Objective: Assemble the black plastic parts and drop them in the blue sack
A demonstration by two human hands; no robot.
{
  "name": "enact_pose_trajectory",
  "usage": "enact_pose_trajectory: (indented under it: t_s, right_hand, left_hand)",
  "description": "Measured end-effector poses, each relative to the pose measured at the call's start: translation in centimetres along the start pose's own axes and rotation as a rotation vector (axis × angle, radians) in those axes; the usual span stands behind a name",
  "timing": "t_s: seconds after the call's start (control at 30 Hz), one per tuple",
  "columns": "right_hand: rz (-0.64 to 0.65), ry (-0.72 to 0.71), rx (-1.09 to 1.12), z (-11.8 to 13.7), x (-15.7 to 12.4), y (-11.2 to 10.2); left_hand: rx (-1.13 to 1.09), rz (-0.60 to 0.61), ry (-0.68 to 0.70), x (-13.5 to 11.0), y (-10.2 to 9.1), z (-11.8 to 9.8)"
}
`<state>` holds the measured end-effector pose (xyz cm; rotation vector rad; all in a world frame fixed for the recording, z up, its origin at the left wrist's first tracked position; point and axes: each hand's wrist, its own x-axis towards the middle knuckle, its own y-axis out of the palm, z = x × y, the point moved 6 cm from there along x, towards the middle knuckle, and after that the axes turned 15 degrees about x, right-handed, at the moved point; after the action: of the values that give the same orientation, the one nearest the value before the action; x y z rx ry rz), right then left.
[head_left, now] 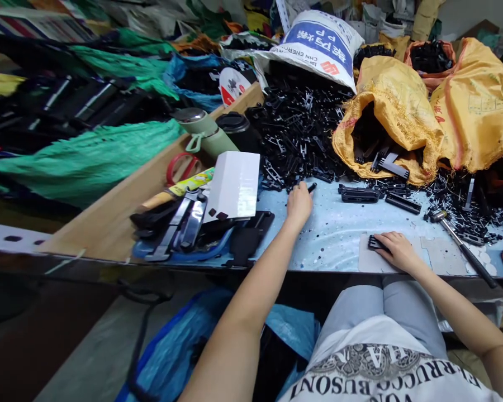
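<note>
My left hand [300, 205] is closed at the near edge of a heap of small black plastic parts [304, 134]. A short black plastic piece [312, 187] sticks out beside its fingers; the rest is hidden. On a pale grey plate [366, 262] at the front edge of the table, my right hand [396, 251] grips a black toothed plastic part [376, 243], its teeth pointing left. Beyond that hand lie a long black plastic part [359, 194] and another black bar-shaped part [403, 203], both untouched.
A hammer [461, 243] lies at the right beside a pile of small metal pieces [452, 201]. Yellow sacks [396, 95] and a white sack [318, 47] stand behind. At the left are a tray of tools [184, 251], a white box [237, 184] and a green flask [209, 137].
</note>
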<state>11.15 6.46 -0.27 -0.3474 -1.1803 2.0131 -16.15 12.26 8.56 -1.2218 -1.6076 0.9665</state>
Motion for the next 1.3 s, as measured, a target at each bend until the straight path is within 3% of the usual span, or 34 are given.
enact_pose_trajectory:
  t_s: [0.13, 0.27, 0.33, 0.5, 0.63, 0.77, 0.83, 0.93, 1.13, 1.3]
  right_hand:
    - [0.002, 0.008, 0.010, -0.4, -0.5, -0.1]
    - [-0.034, 0.017, 0.076, -0.8, -0.2, -0.7]
    - [-0.111, 0.051, 0.150, -1.4, -0.2, -1.3]
    - [-0.455, 0.248, 0.447, -4.8, -1.4, -3.7]
    - [-0.502, 0.365, 0.729, -6.4, -1.3, -3.6]
    - [-0.469, 0.497, 1.126, -5.8, -0.6, -2.5]
    - [-0.438, 0.483, 1.234, -4.7, -0.3, -2.6]
    - [-0.389, 0.362, 1.169, -3.1, -0.2, -3.7]
    - [-0.377, 0.288, 1.220, -2.0, -0.6, -4.8]
    - [-0.294, 0.172, 0.998, -1.6, -1.1, -6.1]
  left_hand:
    - [0.129, 0.051, 0.104, -2.2, 0.4, -2.3]
    - [0.268, 0.241, 0.392, -5.4, 4.0, -7.8]
    - [0.244, 0.266, 0.492, -6.3, 6.0, -10.0]
    - [0.131, 0.152, 0.538, -5.7, 10.1, -12.1]
    - [0.054, 0.167, 0.516, -5.9, 12.4, -13.4]
    - [-0.300, 0.102, 0.402, -6.8, 11.7, -14.1]
    - [-0.455, 0.060, 0.353, -7.2, 10.8, -13.9]
    - [-0.565, 0.021, 0.306, -7.6, 9.1, -13.3]
    - [-0.621, 0.042, 0.428, -8.0, 5.9, -14.3]
    - [-0.584, -0.017, 0.385, -8.4, 5.4, -14.6]
